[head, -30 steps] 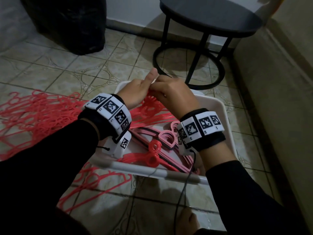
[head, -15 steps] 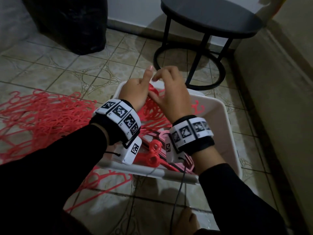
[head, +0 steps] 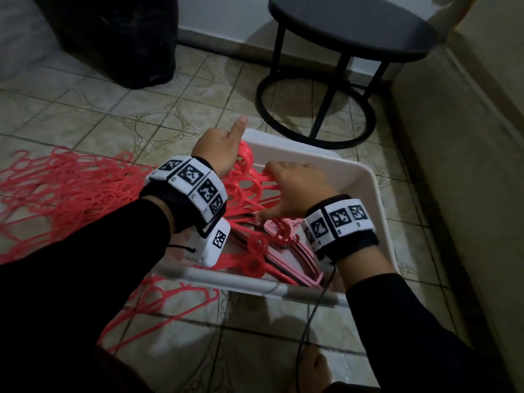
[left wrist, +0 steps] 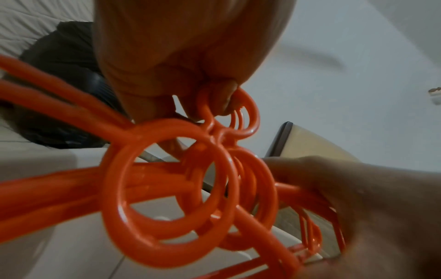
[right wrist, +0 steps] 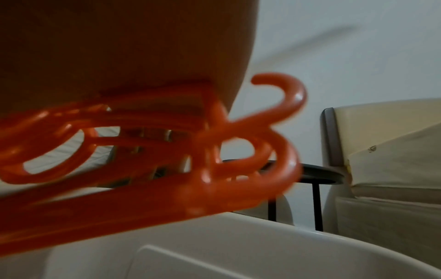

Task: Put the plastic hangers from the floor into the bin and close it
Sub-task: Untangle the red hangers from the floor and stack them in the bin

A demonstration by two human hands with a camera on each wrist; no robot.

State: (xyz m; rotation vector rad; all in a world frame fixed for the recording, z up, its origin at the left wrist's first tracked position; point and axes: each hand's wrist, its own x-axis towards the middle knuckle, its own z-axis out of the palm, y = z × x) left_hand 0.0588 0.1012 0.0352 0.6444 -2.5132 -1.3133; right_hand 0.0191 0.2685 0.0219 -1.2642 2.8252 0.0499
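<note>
A white plastic bin stands on the tiled floor with pink and red hangers lying inside. A bundle of red hangers hangs over the bin's far left corner. My left hand grips its hooks, thumb raised; in the left wrist view the fingertips pinch a hook ring of the bundle. My right hand curls over the bundle's arms inside the bin, and in the right wrist view the hangers sit under its palm, above the bin wall. A large tangle of red hangers lies on the floor to the left.
A round black side table on a ring base stands just behind the bin. A black bag sits at the back left. A beige wall or ledge runs along the right. A few hangers lie in front of the bin.
Both hands have come down with the bundle, from above the bin's far rim into it. The right hand has moved from the hooks to the bundle's arms.
</note>
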